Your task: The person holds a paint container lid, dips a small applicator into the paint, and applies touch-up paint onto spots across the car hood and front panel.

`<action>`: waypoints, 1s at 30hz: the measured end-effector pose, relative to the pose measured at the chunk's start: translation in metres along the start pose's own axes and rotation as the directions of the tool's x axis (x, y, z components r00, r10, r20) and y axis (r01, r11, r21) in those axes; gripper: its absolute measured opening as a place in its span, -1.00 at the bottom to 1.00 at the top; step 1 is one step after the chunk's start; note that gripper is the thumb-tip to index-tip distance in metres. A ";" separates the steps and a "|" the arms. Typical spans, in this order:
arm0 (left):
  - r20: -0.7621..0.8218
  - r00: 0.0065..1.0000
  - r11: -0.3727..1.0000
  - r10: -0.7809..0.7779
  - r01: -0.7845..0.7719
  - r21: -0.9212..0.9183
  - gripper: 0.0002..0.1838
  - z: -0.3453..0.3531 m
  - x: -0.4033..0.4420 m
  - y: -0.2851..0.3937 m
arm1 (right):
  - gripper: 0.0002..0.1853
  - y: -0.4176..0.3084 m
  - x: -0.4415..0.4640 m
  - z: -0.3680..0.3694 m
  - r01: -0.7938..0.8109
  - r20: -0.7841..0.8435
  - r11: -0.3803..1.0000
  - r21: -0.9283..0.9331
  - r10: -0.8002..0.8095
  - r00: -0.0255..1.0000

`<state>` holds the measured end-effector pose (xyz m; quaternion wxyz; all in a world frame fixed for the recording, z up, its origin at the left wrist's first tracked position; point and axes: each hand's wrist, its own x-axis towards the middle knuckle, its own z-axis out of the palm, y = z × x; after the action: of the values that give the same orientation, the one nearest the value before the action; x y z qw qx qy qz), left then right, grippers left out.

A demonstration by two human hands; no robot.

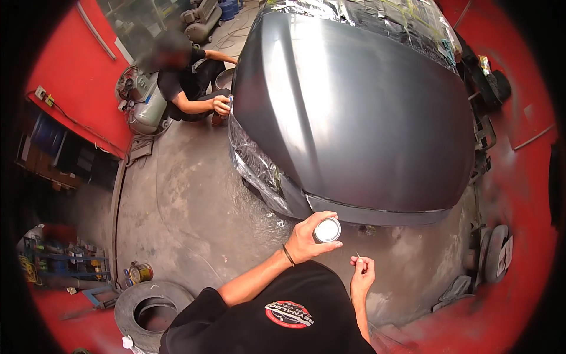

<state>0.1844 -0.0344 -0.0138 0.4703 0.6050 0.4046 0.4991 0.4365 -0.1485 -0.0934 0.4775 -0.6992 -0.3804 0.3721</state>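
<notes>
My left hand [302, 241] is wrapped round a small round can [327, 230], whose pale, flat end faces up toward me. To its right and a little lower, my right hand [363, 272] pinches a short, thin, pointed sliver [357, 255], too small to name for certain. Can and sliver are apart. Just beyond both hands lies the front of a car with a dull dark-grey hood [377, 118]. Clear plastic film [253, 150] covers the headlight area, and more masking covers the windshield [377, 20].
A co-worker [191, 82] crouches at the car's left side, one hand [221, 105] against the panel edge. Behind them stands an air compressor [144, 109]. A tire [150, 310] and a tin [140, 272] are at lower left; another tire [496, 253] leans at right.
</notes>
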 end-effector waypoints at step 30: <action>0.251 0.967 0.999 0.034 -0.044 0.031 -0.08 -0.172 -0.174 0.037 | -0.85 0.030 -0.243 0.116 -0.070 -0.293 0.971 0.230 0.138 0.946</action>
<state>-0.0149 -0.1816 -0.0063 0.4966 0.6796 0.3391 0.4203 0.2345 -0.3268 -0.1145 0.5836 -0.7114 -0.2211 0.3231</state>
